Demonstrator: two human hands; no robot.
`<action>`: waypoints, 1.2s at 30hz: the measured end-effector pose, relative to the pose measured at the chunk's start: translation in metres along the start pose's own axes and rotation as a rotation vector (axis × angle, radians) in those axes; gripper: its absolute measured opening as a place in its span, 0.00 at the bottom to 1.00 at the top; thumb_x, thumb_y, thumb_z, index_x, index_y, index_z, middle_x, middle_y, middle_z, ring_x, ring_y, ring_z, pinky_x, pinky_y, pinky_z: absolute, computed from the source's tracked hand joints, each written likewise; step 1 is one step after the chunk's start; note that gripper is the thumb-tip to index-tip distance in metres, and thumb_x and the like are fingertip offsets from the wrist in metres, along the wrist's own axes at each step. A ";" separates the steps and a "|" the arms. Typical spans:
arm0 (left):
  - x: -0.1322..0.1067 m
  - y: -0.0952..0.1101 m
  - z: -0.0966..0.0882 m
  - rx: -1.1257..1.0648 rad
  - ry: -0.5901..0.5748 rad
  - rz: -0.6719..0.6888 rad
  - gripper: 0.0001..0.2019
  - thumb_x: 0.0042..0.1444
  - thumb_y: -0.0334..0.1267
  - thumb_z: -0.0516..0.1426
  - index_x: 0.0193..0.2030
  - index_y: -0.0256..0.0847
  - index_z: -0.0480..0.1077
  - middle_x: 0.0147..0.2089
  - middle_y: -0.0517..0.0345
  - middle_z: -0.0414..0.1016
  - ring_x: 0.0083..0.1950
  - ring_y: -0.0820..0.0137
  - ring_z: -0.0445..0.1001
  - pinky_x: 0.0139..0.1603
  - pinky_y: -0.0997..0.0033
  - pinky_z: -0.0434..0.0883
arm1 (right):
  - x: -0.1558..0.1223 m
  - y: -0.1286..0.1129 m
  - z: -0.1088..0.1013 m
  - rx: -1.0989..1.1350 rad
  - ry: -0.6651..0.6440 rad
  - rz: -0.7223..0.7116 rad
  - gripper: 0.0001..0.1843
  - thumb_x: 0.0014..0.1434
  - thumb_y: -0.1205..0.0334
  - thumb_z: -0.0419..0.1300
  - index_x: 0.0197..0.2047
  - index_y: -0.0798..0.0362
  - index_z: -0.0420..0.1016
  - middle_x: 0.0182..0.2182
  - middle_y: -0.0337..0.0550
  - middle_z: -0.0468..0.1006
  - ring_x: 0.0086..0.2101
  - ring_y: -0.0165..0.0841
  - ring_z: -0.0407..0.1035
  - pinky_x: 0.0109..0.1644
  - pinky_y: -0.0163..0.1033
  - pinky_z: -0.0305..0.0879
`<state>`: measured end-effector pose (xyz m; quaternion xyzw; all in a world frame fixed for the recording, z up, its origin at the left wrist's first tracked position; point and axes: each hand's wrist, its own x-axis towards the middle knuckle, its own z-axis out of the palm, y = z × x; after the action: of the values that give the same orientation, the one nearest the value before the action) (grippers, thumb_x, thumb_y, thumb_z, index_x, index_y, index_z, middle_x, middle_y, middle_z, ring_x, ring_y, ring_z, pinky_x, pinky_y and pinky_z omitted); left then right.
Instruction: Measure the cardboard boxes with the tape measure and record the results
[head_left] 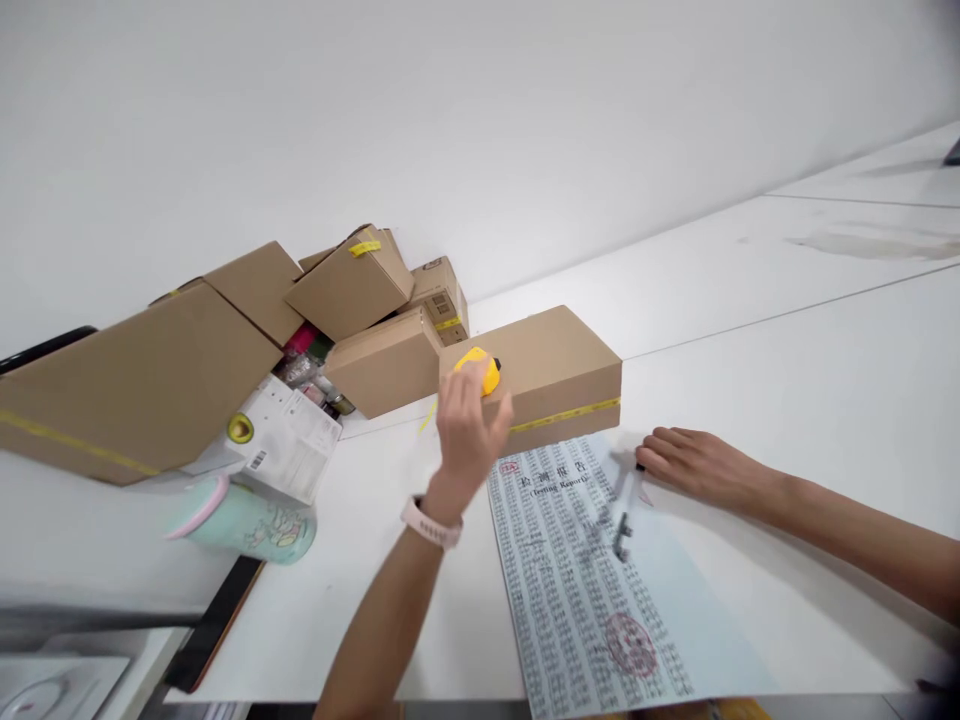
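My left hand (471, 430) is raised over the white table (787, 390), its fingers closed round a yellow tape measure (484, 366) held against the near corner of a long cardboard box (555, 370). A pink watch sits on that wrist. My right hand (694, 462) lies flat on the table with fingers stretched out, its fingertips at the top of a blurred grey pen-like tool (624, 505). That tool rests on a printed test report sheet (592, 600) with a red stamp.
Several cardboard boxes (142, 385) are piled at the back left against the white wall. A white carton with an avocado sticker (281, 440) and a mint green tumbler (247, 520) lie at the left. A dark flat object (214, 625) sits at the table's left edge.
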<state>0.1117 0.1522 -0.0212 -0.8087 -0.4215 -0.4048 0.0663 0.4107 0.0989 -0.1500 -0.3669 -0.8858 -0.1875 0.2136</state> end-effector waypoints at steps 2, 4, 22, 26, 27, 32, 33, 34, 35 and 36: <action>-0.031 0.017 0.014 -0.162 -0.157 0.058 0.14 0.66 0.36 0.49 0.56 0.40 0.67 0.51 0.48 0.77 0.56 0.61 0.73 0.59 0.55 0.69 | 0.000 -0.008 -0.006 0.245 0.105 0.303 0.07 0.65 0.65 0.54 0.34 0.49 0.67 0.26 0.41 0.74 0.26 0.33 0.66 0.30 0.39 0.58; -0.059 0.029 0.033 -0.244 -0.367 0.069 0.13 0.67 0.36 0.49 0.53 0.41 0.69 0.50 0.50 0.78 0.55 0.63 0.75 0.58 0.59 0.71 | 0.009 -0.020 -0.010 0.539 0.184 0.672 0.06 0.63 0.60 0.56 0.33 0.49 0.66 0.26 0.40 0.74 0.26 0.33 0.67 0.29 0.38 0.60; -0.093 0.033 0.066 -0.160 -0.963 0.018 0.47 0.58 0.67 0.52 0.74 0.35 0.45 0.77 0.43 0.32 0.77 0.57 0.26 0.74 0.40 0.33 | 0.060 -0.019 0.029 1.132 0.242 0.996 0.18 0.55 0.46 0.65 0.30 0.50 0.66 0.24 0.36 0.69 0.26 0.30 0.61 0.29 0.38 0.58; -0.095 0.034 0.066 -0.176 -0.961 0.014 0.48 0.58 0.67 0.50 0.74 0.35 0.44 0.77 0.41 0.33 0.77 0.57 0.25 0.74 0.39 0.32 | 0.058 -0.021 0.032 1.031 0.243 1.035 0.19 0.58 0.45 0.61 0.28 0.49 0.62 0.21 0.33 0.62 0.24 0.29 0.55 0.26 0.37 0.53; -0.096 0.035 0.066 -0.175 -0.959 0.013 0.48 0.58 0.68 0.50 0.74 0.35 0.44 0.77 0.41 0.33 0.77 0.57 0.25 0.74 0.39 0.31 | 0.058 -0.021 0.032 1.018 0.231 1.026 0.19 0.59 0.45 0.61 0.28 0.49 0.62 0.22 0.33 0.62 0.24 0.29 0.55 0.26 0.37 0.53; -0.097 0.035 0.067 -0.181 -0.950 0.009 0.48 0.58 0.68 0.50 0.74 0.35 0.44 0.77 0.40 0.33 0.77 0.56 0.26 0.73 0.38 0.32 | 0.057 -0.018 0.035 0.974 0.180 0.986 0.19 0.60 0.45 0.59 0.27 0.50 0.62 0.23 0.34 0.63 0.24 0.28 0.56 0.27 0.37 0.54; -0.096 0.035 0.067 -0.186 -0.950 0.009 0.48 0.58 0.68 0.50 0.74 0.34 0.44 0.77 0.40 0.33 0.77 0.56 0.26 0.73 0.38 0.32 | 0.057 -0.018 0.035 0.970 0.182 0.977 0.20 0.60 0.45 0.59 0.27 0.50 0.62 0.23 0.34 0.62 0.24 0.28 0.55 0.27 0.37 0.54; -0.096 0.035 0.067 -0.188 -0.949 0.009 0.48 0.58 0.68 0.49 0.74 0.34 0.44 0.77 0.39 0.33 0.77 0.56 0.26 0.73 0.38 0.32 | 0.057 -0.018 0.035 0.970 0.185 0.969 0.20 0.60 0.44 0.59 0.27 0.50 0.62 0.23 0.34 0.62 0.24 0.28 0.55 0.27 0.37 0.54; -0.096 0.035 0.067 -0.190 -0.948 0.009 0.48 0.58 0.69 0.49 0.74 0.34 0.44 0.77 0.39 0.33 0.77 0.56 0.26 0.73 0.38 0.32 | 0.058 -0.018 0.035 0.970 0.187 0.964 0.20 0.60 0.44 0.59 0.27 0.50 0.62 0.23 0.34 0.62 0.24 0.28 0.55 0.27 0.37 0.53; -0.096 0.035 0.067 -0.191 -0.947 0.010 0.48 0.58 0.69 0.49 0.74 0.34 0.44 0.77 0.39 0.33 0.77 0.56 0.26 0.73 0.38 0.31 | 0.058 -0.018 0.034 0.971 0.185 0.964 0.21 0.59 0.43 0.59 0.27 0.49 0.62 0.22 0.34 0.62 0.24 0.29 0.54 0.26 0.37 0.53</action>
<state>0.1472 0.0998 -0.1260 -0.9086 -0.3624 -0.0287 -0.2057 0.3523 0.1367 -0.1523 -0.5650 -0.5856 0.3155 0.4881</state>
